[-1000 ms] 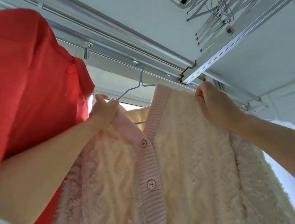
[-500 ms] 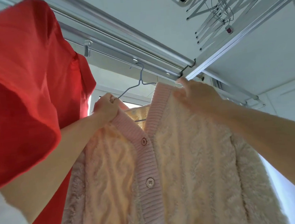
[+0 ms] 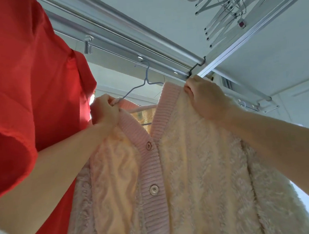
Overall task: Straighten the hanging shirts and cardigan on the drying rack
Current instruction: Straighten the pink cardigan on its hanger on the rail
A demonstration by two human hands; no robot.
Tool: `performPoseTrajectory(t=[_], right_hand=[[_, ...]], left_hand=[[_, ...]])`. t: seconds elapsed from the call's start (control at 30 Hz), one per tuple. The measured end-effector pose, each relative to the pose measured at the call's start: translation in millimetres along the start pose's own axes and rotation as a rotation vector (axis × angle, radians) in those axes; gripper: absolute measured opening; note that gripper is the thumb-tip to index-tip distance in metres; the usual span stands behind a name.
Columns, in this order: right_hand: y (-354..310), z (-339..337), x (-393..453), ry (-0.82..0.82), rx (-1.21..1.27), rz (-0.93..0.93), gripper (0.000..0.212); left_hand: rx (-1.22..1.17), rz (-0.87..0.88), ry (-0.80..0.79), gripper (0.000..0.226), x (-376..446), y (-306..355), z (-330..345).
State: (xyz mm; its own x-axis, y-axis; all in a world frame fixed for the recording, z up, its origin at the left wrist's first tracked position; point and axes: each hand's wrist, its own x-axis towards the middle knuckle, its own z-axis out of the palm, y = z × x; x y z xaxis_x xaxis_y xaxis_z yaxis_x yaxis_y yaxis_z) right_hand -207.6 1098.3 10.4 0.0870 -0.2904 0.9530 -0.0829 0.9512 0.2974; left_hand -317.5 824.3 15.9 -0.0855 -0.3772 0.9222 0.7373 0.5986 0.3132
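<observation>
A fluffy pale pink cardigan [image 3: 195,169] with a ribbed buttoned band hangs on a thin wire hanger [image 3: 146,80], which hooks onto the metal drying rack rail [image 3: 143,41] overhead. My left hand [image 3: 105,111] grips the cardigan's left shoulder at the collar. My right hand [image 3: 204,97] grips the right shoulder beside the ribbed collar, just under the rail. A red shirt [image 3: 25,81] hangs at the left, touching my left forearm.
A crossing rack bar [image 3: 254,28] runs up to the right. A folding scissor mechanism [image 3: 233,7] is fixed to the white ceiling. Bright window light shows behind the cardigan's lower right edge.
My right hand has slid left along the shoulder towards the ribbed collar and closed on it. My left hand keeps its grip on the left shoulder. The view has tilted slightly.
</observation>
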Motion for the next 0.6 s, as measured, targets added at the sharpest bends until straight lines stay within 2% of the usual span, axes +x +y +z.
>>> performPoseTrajectory(t=[0.13, 0.4, 0.6], right_hand=[[-1.4, -3.7, -5.0, -0.004, -0.009, -0.013, 0.026], [-5.8, 2.7, -17.0, 0.024, -0.016, 0.036, 0.020], [-10.4, 3.3, -18.6, -0.035, -0.130, -0.049, 0.026]], left_hand=[[-0.068, -0.003, 0.035, 0.011, -16.4, -5.7, -1.5], [-0.176, 0.175, -0.011, 0.006, -37.8, -19.7, -3.7], [-0.115, 0.074, -0.045, 0.018, -28.9, -17.3, -2.5]])
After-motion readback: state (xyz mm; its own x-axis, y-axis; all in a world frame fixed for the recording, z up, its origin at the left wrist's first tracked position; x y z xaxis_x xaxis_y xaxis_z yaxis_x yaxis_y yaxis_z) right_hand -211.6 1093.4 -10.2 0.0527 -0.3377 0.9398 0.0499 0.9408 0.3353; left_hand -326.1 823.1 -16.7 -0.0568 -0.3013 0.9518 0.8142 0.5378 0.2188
